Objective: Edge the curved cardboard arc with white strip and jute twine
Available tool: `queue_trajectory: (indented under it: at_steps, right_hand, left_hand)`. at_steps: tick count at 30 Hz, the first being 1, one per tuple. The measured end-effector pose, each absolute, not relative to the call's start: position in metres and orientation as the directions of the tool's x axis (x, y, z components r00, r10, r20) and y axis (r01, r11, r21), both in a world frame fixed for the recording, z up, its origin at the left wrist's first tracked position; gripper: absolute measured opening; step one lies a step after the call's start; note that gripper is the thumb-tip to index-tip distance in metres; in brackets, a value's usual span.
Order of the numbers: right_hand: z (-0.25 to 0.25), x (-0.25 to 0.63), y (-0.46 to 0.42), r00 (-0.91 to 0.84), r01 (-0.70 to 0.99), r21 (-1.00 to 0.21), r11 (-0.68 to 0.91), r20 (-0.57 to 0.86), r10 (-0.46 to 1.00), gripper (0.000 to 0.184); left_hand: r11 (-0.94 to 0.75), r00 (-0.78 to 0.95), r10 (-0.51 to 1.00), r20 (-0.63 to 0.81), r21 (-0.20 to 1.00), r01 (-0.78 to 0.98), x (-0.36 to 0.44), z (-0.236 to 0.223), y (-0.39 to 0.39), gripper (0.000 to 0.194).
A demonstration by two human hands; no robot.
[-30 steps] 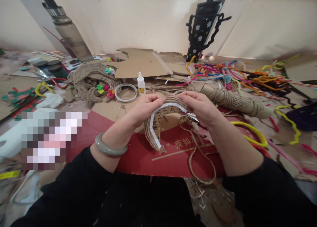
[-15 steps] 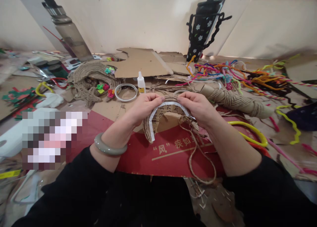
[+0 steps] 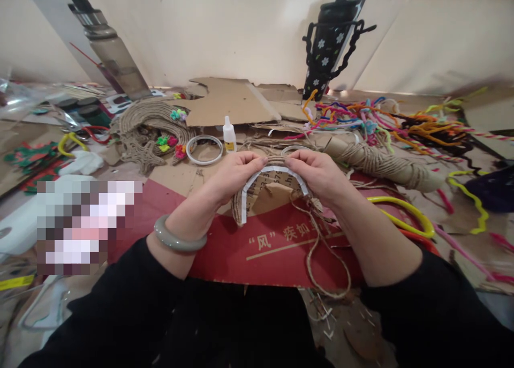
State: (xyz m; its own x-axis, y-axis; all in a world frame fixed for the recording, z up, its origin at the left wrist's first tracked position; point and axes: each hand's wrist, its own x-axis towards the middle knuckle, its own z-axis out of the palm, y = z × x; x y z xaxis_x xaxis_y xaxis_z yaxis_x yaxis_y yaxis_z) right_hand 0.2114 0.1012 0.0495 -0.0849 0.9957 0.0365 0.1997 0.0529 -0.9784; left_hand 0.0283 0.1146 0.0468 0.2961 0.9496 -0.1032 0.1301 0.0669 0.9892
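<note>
A cardboard arch (image 3: pixel 237 206), with rope along its outer edge and a white strip inside, is held up in front of me. My left hand (image 3: pixel 243 167) pinches its upper left part, and my right hand (image 3: pixel 309 167) grips the upper right. From the right end a loose loop of twine (image 3: pixel 310 261) hangs over the red board (image 3: pixel 225 250). Just behind my left hand stand a small glue bottle (image 3: pixel 229 135) and a ring of clear tape (image 3: pixel 204 150). The fingertips behind the arch are hidden.
A rope-covered arch (image 3: pixel 148 116) and a rope starfish (image 3: pixel 143 155) lie left. Coloured pipe cleaners (image 3: pixel 369 119) and a twine-wound tube (image 3: pixel 381 164) are at right. Yellow-handled scissors (image 3: pixel 421 220) lie by my right forearm. A grey bottle (image 3: pixel 120 57) and a black flowered tumbler (image 3: pixel 323 52) stand behind.
The held arch has tilted slightly, its left end rising and its right end showing more below my right hand. Both hands keep their grip. Clear plastic has appeared at the far left.
</note>
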Motion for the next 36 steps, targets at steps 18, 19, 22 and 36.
queue_trajectory:
  at_steps: [18, 19, 22, 36]
  right_hand:
    - [0.0485, 0.2107, 0.1003, -0.114, 0.203, -0.972, 0.12, 0.098, 0.989, 0.025]
    - [0.0479, 0.2104, 0.1004, -0.138, 0.207, -0.971, 0.121, 0.094, 0.986, 0.026]
    - [0.0457, 0.2103, 0.1015, -0.156, 0.237, -0.961, 0.142, 0.107, 0.982, 0.028]
    - [0.0477, 0.212, 0.1009, -0.168, 0.202, -0.968, 0.145, 0.112, 0.979, 0.026]
  left_hand:
    - [-0.021, 0.287, 0.957, -0.032, 0.983, 0.181, 0.0278, 0.0472, 0.1146, 0.03]
    - [-0.03, 0.291, 0.956, -0.03, 0.98, 0.199, 0.0286, 0.0477, 0.1138, 0.03]
    - [-0.03, 0.308, 0.951, -0.037, 0.977, 0.211, 0.0305, 0.0493, 0.1117, 0.031]
    - [-0.004, 0.328, 0.943, -0.049, 0.987, 0.158, 0.0285, 0.05, 0.1123, 0.032]
